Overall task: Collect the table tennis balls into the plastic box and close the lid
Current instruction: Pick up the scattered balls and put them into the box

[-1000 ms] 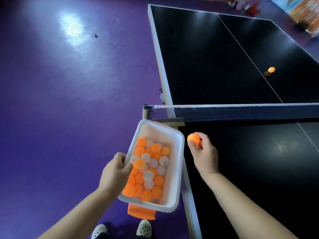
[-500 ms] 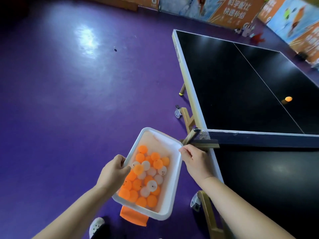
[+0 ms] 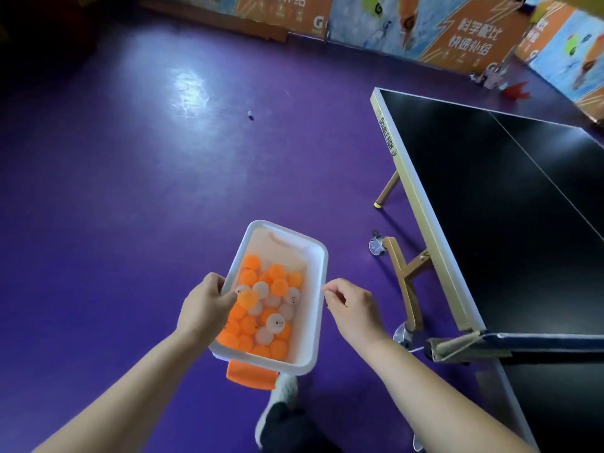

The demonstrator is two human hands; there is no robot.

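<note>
Left hand (image 3: 205, 307): clamped on the left long rim of the plastic box (image 3: 318, 282), thumb over the rim and dipping inside, tip touching an orange ball; fingers under the wall, hidden.
Right hand (image 3: 354, 308): just beside the box's right rim, fingers curled loosely inward, thumb and forefinger tips near each other; holds nothing that shows; contact with the rim, cannot tell.
Plastic box: white, rectangular, held in the air over the floor (image 3: 130, 207), left of the desk (image 3: 490, 207); tilted, far short end higher in frame, near end toward the person; top open.
Table tennis balls (image 3: 266, 308): orange and white mixed, heaped in the near two thirds of the box; far end of the box bare; a few white ones carry small dark print.
Orange piece (image 3: 250, 376): flat, sticks out from under the box's near end; lid or clip, cannot tell.
Stray ball (image 3: 250, 114): small pale dot on the floor, well beyond the box's far end; too small to be sure.
Desk: black table tennis top, white centre line, pale edge with lettering, wooden legs with castors (image 3: 377, 246) right of the box.
Net (image 3: 539, 341): dark, white top band, post (image 3: 454, 348) clamped at the desk edge, right of the right forearm.
Shoe (image 3: 281, 407): white with dark toe, on the floor below the box's near end.
Banners (image 3: 457, 31): orange and blue boards along the far wall, beyond the desk.
</note>
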